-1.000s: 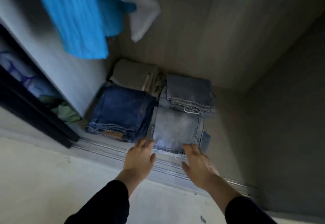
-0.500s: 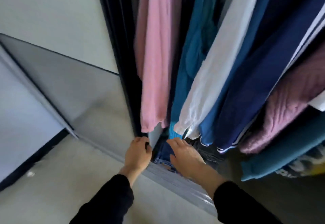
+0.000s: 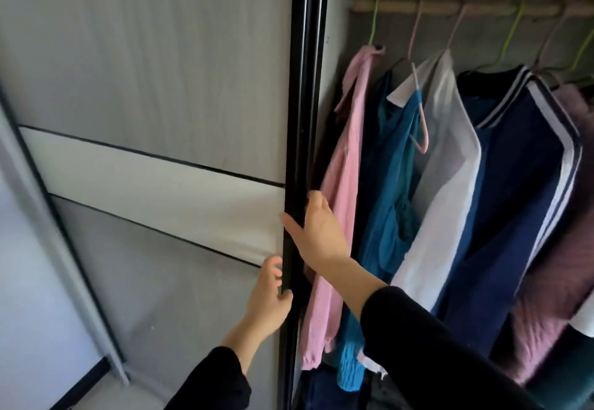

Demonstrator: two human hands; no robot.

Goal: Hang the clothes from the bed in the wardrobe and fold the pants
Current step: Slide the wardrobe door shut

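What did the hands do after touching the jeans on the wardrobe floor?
Both hands came off the folded jeans and moved up to the black door edge. The right hand grips it higher, the left hand holds it lower. The clothes stay hanging on the rail.

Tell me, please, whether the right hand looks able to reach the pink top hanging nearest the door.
Probably yes. The right hand grips the black door edge, and the pink top hangs right beside it with nothing between them; the hand would only need to release the door.
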